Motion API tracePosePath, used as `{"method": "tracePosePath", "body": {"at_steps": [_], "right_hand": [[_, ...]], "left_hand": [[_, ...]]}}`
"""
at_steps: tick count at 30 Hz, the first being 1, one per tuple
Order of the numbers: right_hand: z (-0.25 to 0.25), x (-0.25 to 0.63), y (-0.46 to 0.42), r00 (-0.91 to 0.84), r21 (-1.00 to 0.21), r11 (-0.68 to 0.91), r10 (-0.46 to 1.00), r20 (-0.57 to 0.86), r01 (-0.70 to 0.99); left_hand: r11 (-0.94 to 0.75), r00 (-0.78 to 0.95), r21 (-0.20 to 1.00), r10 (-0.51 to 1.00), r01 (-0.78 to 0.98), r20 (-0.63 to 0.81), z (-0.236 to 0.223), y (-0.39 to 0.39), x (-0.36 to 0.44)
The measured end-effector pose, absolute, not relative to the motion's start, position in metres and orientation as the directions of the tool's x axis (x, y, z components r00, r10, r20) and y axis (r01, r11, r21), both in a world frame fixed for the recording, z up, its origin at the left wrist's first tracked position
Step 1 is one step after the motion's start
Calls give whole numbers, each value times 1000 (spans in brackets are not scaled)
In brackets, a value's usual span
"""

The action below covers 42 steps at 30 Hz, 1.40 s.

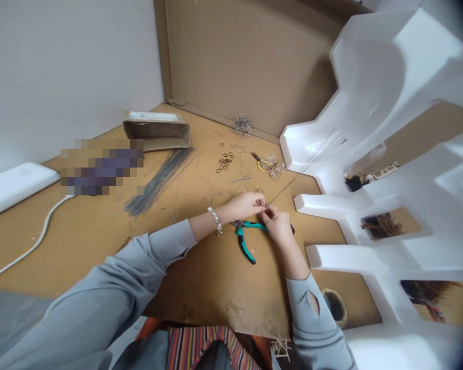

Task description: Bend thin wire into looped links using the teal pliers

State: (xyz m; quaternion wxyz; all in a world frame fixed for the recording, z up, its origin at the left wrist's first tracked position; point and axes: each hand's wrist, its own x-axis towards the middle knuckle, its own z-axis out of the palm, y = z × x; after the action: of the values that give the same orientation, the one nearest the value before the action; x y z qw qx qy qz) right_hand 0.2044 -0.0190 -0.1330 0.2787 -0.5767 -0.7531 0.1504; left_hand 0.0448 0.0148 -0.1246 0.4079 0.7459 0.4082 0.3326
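My left hand [247, 204] and my right hand [277, 222] meet fingertip to fingertip over the brown tabletop. Both are closed in a pinch on thin metal wires [283, 190], which slant away up and to the right. What lies right between the fingertips is too small to make out. Under my hands rest pliers with teal and black handles [244, 245], their jaws by my left wrist and one handle partly hidden by my right hand. A bundle of straight grey wires [160, 180] lies to the left of my hands.
An open cardboard box [158, 132] stands at the back left. Several dark rings [224, 163], yellow-handled pliers [259, 162] and heaps of bent wire pieces [243, 124] lie toward the back. White moulded foam [327, 257] with cut-outs borders the right side. A white cable [42, 231] crosses the left.
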Motion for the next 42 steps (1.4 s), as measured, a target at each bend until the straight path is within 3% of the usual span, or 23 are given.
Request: {"method": "tracePosePath", "body": {"at_steps": [11, 20, 42], "right_hand": [[-134, 205, -19, -254, -521, 372, 924, 286, 768], [-133, 204, -20, -258, -511, 403, 907, 333, 759], [-143, 202, -16, -272, -505, 423, 897, 347, 752]], "left_hand": [[-213, 530, 969, 840, 122, 118, -126, 17, 49], [-148, 503, 988, 858, 53, 101, -124, 17, 50], [-379, 428, 840, 881, 388, 200, -112, 11, 42]]}}
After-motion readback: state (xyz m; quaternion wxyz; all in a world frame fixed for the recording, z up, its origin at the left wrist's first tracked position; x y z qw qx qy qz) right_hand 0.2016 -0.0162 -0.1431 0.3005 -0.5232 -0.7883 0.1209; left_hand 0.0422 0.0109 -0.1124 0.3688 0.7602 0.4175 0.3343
